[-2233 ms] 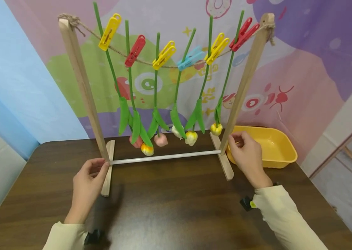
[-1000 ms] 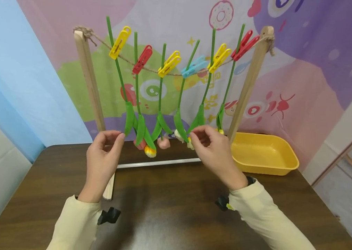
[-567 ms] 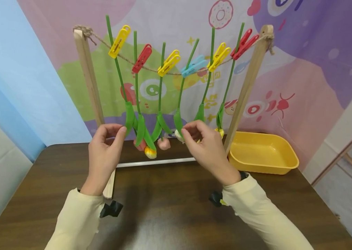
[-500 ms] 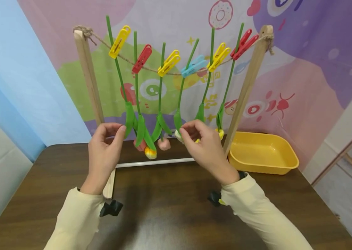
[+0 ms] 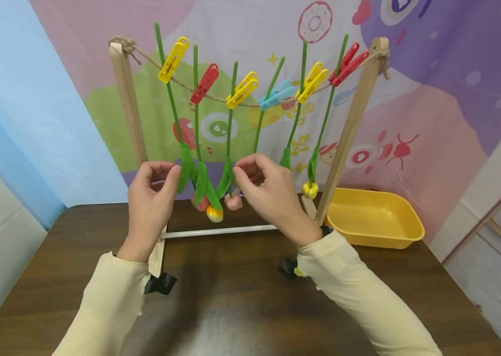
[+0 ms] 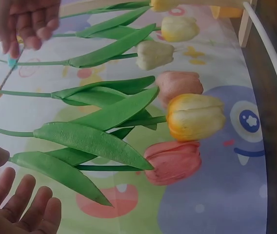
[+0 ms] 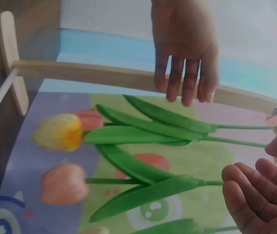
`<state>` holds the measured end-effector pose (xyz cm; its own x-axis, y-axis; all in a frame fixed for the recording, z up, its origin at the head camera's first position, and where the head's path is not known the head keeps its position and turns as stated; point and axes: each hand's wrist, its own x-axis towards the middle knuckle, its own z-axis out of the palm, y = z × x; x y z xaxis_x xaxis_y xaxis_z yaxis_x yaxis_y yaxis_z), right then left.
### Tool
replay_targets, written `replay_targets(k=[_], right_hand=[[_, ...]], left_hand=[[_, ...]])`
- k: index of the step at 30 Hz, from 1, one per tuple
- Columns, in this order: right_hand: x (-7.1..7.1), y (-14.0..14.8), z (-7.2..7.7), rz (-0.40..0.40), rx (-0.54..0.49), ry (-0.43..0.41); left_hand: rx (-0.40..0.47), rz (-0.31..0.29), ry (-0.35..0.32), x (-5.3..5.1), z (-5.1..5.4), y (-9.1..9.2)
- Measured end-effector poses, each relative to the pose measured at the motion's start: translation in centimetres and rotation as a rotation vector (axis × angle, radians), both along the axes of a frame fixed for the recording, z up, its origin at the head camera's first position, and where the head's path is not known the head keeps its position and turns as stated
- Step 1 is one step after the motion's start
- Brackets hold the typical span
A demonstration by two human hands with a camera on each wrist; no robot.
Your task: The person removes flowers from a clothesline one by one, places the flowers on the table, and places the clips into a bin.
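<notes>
Several artificial tulips hang heads down from a twine line [image 5: 144, 53], each stem held by a plastic clothespin. My left hand [image 5: 150, 207] is raised at the leftmost tulip's leaves [image 5: 185, 168], its fingers spread and relaxed. In the left wrist view its thumb lies close to a leaf base; whether it touches I cannot tell. My right hand [image 5: 272, 198] is near the pink tulip [image 5: 233, 201], in front of the white one, which it hides in the head view. Its fingers are loosely bent with nothing between them. An orange-yellow tulip [image 6: 195, 117] and a coral tulip [image 6: 172, 163] hang between the hands.
A wooden stand with a left post [image 5: 128, 104], a right post [image 5: 350, 128] and a white crossbar [image 5: 219, 231] holds the line. A yellow basin [image 5: 377, 217] sits at the right on the dark table [image 5: 232, 306]. A printed curtain [image 5: 250, 20] hangs behind.
Both hands have left the bottoms of the two posts and risen to the hanging tulips. The right hand has then moved left across them, uncovering the yellow tulip at the right.
</notes>
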<state>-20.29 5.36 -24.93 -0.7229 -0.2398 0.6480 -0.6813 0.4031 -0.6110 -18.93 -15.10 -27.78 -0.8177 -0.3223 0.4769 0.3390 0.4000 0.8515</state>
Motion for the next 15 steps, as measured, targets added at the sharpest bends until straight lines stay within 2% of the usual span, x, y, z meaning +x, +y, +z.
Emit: replay_targets(k=[10, 15], right_hand=[[-0.1, -2.0, 3.2, 0.067, -0.010, 0.002], [-0.2, -2.9, 4.8, 0.076, -0.004, 0.029]], left_hand=[[0.014, -0.025, 0.032, -0.8, 1.1, 0.1], [0.025, -0.052, 0.048, -1.1, 1.8, 0.2]])
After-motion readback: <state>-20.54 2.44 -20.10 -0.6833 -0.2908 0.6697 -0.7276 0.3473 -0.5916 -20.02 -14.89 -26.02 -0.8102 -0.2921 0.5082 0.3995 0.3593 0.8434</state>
